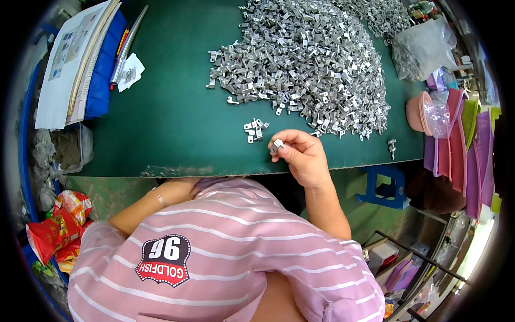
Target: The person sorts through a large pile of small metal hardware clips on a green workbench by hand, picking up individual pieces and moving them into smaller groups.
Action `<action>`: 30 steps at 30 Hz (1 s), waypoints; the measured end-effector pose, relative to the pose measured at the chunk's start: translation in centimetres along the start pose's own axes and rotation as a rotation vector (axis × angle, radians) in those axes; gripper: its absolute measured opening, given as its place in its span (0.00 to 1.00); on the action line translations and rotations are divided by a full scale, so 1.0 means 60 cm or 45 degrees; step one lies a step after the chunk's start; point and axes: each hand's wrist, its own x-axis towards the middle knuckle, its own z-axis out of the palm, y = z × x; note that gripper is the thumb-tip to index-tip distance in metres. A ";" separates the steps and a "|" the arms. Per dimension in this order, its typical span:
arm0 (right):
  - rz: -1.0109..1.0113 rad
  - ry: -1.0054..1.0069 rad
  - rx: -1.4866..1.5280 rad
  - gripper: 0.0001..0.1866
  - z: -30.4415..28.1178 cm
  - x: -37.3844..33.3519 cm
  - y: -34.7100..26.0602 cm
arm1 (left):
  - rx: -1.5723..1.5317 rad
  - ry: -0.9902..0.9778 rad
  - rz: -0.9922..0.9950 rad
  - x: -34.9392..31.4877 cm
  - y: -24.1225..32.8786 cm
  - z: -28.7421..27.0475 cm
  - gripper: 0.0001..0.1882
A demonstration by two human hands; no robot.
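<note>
My right hand is closed over the near edge of the green table, pinching a small silver metal bracket between thumb and fingers. Just left of it lies a little cluster of similar brackets. A large heap of loose metal brackets spreads over the far middle and right of the table. My left hand rests low against my lap at the table's front edge, its fingers hidden.
A blue file holder with papers stands at the left. On the right are a plastic bag, a pink tub and a few brackets near the edge. A blue stool sits below; red packets lie lower left.
</note>
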 end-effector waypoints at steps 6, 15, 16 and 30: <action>0.067 -0.050 0.304 0.10 -0.001 0.004 0.005 | -0.068 -0.203 0.071 -0.056 0.069 -0.162 0.06; -0.543 0.159 -1.390 0.08 0.021 0.034 -0.024 | -0.157 0.660 0.303 0.148 0.179 -0.155 0.09; -0.583 0.149 -1.471 0.08 0.026 0.040 -0.020 | -0.081 0.675 0.320 0.164 0.176 -0.145 0.09; 0.140 0.013 0.256 0.08 0.021 0.036 -0.013 | -1.706 0.272 0.066 0.166 0.154 -0.150 0.10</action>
